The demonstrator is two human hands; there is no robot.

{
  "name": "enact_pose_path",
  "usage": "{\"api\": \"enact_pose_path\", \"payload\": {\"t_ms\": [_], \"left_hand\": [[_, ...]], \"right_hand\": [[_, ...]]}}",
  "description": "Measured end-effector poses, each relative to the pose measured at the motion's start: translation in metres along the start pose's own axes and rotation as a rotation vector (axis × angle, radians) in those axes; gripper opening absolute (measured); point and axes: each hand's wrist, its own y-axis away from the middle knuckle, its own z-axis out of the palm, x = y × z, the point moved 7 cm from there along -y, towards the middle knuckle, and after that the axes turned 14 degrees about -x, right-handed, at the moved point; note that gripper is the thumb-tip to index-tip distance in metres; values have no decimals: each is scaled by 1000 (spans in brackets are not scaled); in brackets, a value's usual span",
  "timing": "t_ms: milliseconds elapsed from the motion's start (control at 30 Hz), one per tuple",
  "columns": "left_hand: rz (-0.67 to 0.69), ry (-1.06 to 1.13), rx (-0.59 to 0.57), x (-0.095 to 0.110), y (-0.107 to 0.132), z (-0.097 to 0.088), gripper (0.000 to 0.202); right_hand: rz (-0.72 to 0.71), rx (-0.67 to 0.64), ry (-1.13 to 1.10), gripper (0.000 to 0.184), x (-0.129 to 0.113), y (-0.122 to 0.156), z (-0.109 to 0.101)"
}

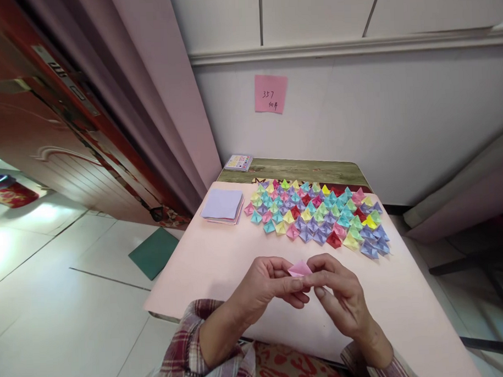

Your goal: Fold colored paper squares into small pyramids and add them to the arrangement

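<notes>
A small pink folded paper piece [299, 269] is pinched between my two hands above the near part of the table. My left hand [271, 281] grips its left side, thumb along the lower edge and fingers behind. On the other side, my right hand [337, 287] is closed on the paper's right edge with its fingers. Part of the paper is hidden by my fingertips. Beyond my hands lie rows of colourful folded paper pieces [314, 215], in purple, yellow, red, green, teal and pink. A stack of square paper sheets [223, 204], lavender on top, rests to their left.
The table [188, 267] has a pale pink cover. At its far left corner is a small printed packet [239, 162]. A pink note [271, 94] is stuck to the wall. A curtain [169, 92] and red door stand left; a green square [155, 253] lies on the floor.
</notes>
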Motion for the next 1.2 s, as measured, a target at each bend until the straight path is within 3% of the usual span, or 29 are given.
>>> {"api": "enact_pose_path", "payload": {"t_ms": [100,200,267,400,1033,1200], "left_hand": [[10,-5,3,0,0,1,39],[51,-53,62,5,0,-2,39],[81,-89,103,8,1,-3,39],[102,-135,113,10,1,-2,37],[113,-150,155,0,-1,-7,30],[241,-309,184,12,0,-10,22]], "right_hand": [[67,-16,-240,28,10,2,4],[182,185,-391,29,24,9,0],[308,278,-374,25,31,14,0],[428,223,-271,19,33,11,9],[389,248,-155,20,25,10,13],[227,308,66,9,11,7,3]]}}
